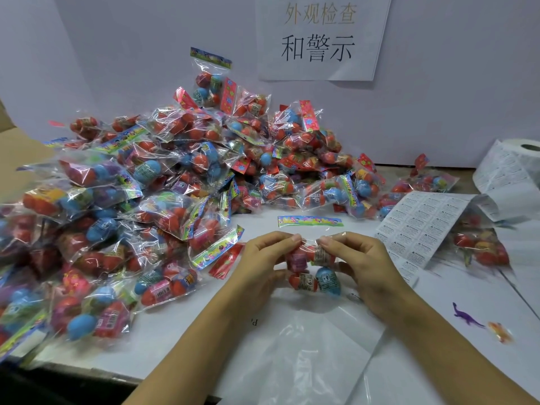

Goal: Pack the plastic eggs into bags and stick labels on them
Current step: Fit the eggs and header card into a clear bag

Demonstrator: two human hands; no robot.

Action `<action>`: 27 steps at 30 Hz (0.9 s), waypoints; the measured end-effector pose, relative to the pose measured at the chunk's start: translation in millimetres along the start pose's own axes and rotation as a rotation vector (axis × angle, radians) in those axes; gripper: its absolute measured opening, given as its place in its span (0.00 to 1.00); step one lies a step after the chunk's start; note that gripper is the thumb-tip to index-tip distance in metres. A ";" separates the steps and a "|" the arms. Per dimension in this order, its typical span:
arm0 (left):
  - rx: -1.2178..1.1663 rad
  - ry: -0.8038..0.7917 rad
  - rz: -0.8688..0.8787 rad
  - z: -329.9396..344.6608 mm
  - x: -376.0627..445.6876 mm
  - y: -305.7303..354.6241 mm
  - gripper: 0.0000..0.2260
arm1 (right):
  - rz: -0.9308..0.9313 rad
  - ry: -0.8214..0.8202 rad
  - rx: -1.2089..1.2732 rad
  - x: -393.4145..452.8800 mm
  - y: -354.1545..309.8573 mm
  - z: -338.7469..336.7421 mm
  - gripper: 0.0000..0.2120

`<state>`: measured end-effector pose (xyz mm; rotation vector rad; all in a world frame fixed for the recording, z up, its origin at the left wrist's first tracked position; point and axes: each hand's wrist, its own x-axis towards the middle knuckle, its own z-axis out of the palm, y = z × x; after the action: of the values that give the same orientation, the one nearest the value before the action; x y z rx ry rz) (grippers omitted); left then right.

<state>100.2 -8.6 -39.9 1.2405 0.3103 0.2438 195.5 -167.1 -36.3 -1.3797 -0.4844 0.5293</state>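
Both hands hold one clear bag of plastic eggs (pixel 314 270) just above the white table (pixel 181 323). My left hand (pixel 263 258) pinches the bag's top left edge. My right hand (pixel 362 261) pinches its top right edge. Inside the bag I see red eggs and a blue egg (pixel 328 280) with printed wrappers. A colourful header strip (pixel 310 221) lies flat on the table just beyond my hands. A sheet of white warning labels (pixel 420 226) lies to the right, running from a label roll (pixel 514 168).
A big heap of filled egg bags (pixel 163 182) covers the left and back of the table. More bags (pixel 479 247) lie at the right under the label sheet. Loose clear plastic (pixel 306 355) lies in front. A purple toy dinosaur (pixel 466 315) and an orange toy (pixel 499 331) sit at the right.
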 end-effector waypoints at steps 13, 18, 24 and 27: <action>-0.120 0.124 -0.012 -2.3 1.1 4.2 0.07 | -0.170 0.299 -0.223 -0.6 7.2 -0.2 0.21; -0.152 0.082 0.066 -4.1 -0.7 6.7 0.14 | -0.187 0.123 -0.348 -6.2 7.9 4.3 0.20; -0.244 0.049 0.055 -1.4 -3.9 9.8 0.23 | -0.195 0.067 -0.384 -5.3 9.9 1.5 0.17; -0.253 0.118 0.102 -3.1 -1.1 9.8 0.13 | -0.119 0.127 -0.116 -1.9 7.5 -0.2 0.06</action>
<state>97.9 -3.3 -31.3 0.9942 0.3080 0.4325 193.6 -167.5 -43.8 -1.4746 -0.4965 0.3185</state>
